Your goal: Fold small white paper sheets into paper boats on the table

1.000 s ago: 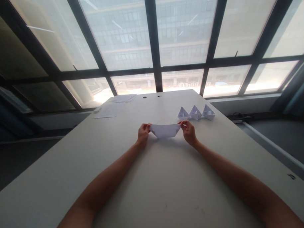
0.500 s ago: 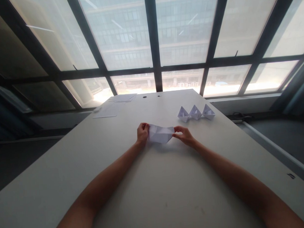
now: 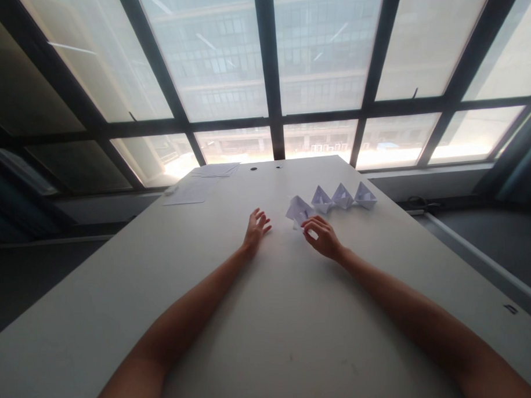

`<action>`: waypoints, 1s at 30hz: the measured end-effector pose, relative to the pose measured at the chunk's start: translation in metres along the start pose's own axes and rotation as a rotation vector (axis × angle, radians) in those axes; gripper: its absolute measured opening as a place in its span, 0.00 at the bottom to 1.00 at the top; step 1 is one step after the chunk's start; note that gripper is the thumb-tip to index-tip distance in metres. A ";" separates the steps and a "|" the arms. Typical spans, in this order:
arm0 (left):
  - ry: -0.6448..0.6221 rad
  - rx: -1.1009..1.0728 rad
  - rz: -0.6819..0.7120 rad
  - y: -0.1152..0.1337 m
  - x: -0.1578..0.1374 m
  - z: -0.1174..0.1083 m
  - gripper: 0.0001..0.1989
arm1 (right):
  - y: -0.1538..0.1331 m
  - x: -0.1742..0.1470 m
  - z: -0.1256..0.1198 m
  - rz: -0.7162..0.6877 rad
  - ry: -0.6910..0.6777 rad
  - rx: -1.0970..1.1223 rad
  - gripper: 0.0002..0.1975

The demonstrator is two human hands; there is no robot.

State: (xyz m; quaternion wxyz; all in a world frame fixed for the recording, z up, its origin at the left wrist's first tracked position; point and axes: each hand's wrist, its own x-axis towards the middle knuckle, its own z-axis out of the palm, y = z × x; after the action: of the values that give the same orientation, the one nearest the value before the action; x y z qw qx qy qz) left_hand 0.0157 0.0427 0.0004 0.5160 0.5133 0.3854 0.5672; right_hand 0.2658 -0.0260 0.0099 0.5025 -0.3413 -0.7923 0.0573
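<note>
My right hand [image 3: 322, 236] pinches the near edge of a folded white paper boat [image 3: 297, 208], its thumb and fingertips together there. This boat is tilted, and my fingers hide part of its near side. To its right, three more folded boats stand in a row: a left one [image 3: 321, 200], a middle one [image 3: 342, 197] and a right one [image 3: 365, 196]. My left hand [image 3: 255, 229] is apart from the paper, a little above the table or resting on it, with its fingers spread and nothing in them.
Flat white sheets of paper [image 3: 186, 193] lie at the far left of the white table [image 3: 269, 315]. Two small dark round spots are near the table's far edge. Large framed windows [image 3: 225, 55] rise behind it. A small dark mark [image 3: 510, 309] sits near the right edge.
My left hand has let go of the folded paper and its fingers have spread. My right hand has turned the paper and brought it up beside the row, where it now shows a boat shape.
</note>
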 end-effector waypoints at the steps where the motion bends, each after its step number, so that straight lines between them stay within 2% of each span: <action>1: -0.059 -0.044 -0.047 0.002 -0.003 0.002 0.33 | -0.001 0.000 -0.001 -0.043 -0.048 -0.041 0.07; 5: -0.201 -0.102 -0.156 0.009 -0.016 0.014 0.41 | -0.008 0.002 0.000 -0.143 -0.218 -0.097 0.09; 7: -0.250 -0.080 -0.161 0.011 -0.021 0.020 0.41 | -0.013 0.001 0.002 -0.157 -0.289 -0.073 0.10; 9: -0.300 -0.038 -0.155 0.012 -0.023 0.023 0.33 | -0.018 0.000 0.005 -0.156 -0.335 -0.021 0.09; 12: -0.294 0.070 -0.131 0.014 -0.025 0.026 0.15 | -0.024 -0.003 0.006 -0.126 -0.362 0.075 0.06; 15: -0.250 0.199 -0.052 0.017 -0.026 0.028 0.07 | -0.025 -0.003 0.007 -0.046 -0.273 0.087 0.08; 20: -0.273 0.358 0.109 0.019 -0.028 0.029 0.07 | -0.013 0.002 0.014 0.176 0.107 -0.054 0.08; 22: -0.303 0.404 0.147 0.019 -0.030 0.030 0.08 | -0.005 0.002 0.018 0.275 0.139 -0.053 0.07; 25: -0.376 0.406 0.161 0.019 -0.033 0.030 0.10 | 0.002 0.001 0.018 0.399 0.103 -0.019 0.09; 30: -0.446 0.489 0.236 0.025 -0.041 0.033 0.12 | -0.002 0.001 0.015 0.454 0.114 -0.127 0.16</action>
State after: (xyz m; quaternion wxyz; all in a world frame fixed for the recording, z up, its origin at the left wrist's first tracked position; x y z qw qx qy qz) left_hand 0.0404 -0.0051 0.0230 0.3803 0.7740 0.3256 0.3876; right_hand 0.2517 -0.0235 0.0039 0.4983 -0.5441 -0.6676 0.0994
